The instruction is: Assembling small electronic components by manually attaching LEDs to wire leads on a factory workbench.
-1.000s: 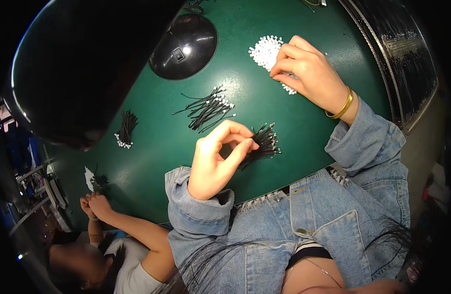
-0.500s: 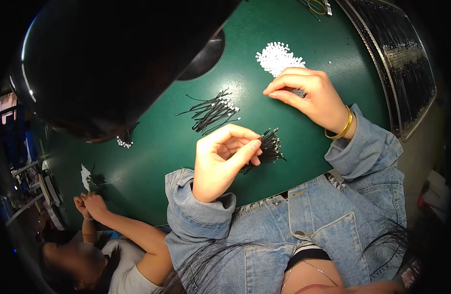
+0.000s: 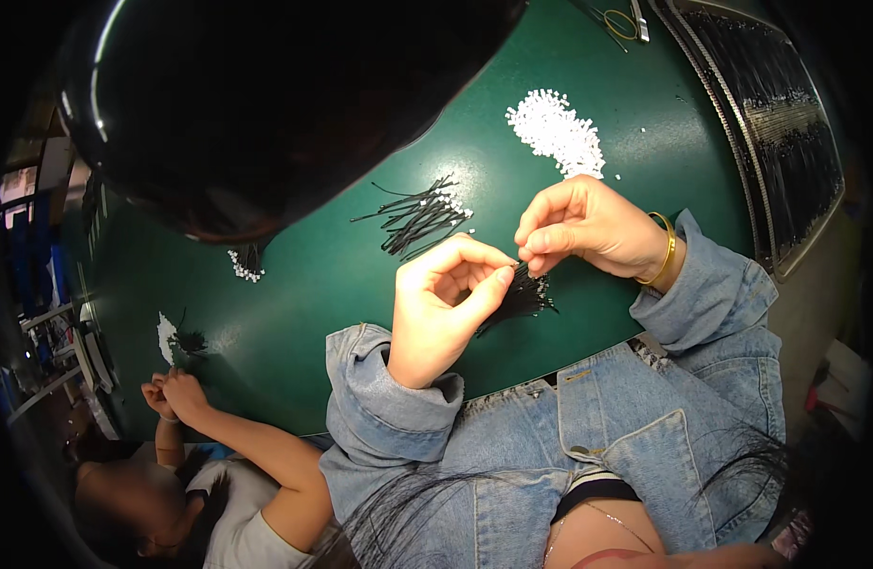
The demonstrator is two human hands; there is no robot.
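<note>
My left hand (image 3: 434, 308) pinches a thin black wire, whose tip shows at the fingertips. Just beyond those fingers lies a bundle of black wires (image 3: 523, 299) with small metallic ends, partly covered by both hands. My right hand (image 3: 593, 228), with a gold bangle on its wrist, is closed in a pinch almost touching the left fingertips. Whatever it holds is too small and hidden to name. Behind the hands sits a heap of small white connector housings (image 3: 555, 128). A loose pile of black wires with white housings on their ends (image 3: 419, 220) lies farther left.
A large glossy black object (image 3: 266, 104) overhangs the upper left of the green table (image 3: 303, 322). On the right stands a rack of black wires (image 3: 782, 123). A co-worker's hands (image 3: 175, 394) are at the lower left, near small piles of white parts and dark wires.
My right hand has come from the white heap toward me and left, meeting my left fingertips. My left hand has shifted slightly right. The view has shifted a little too.
</note>
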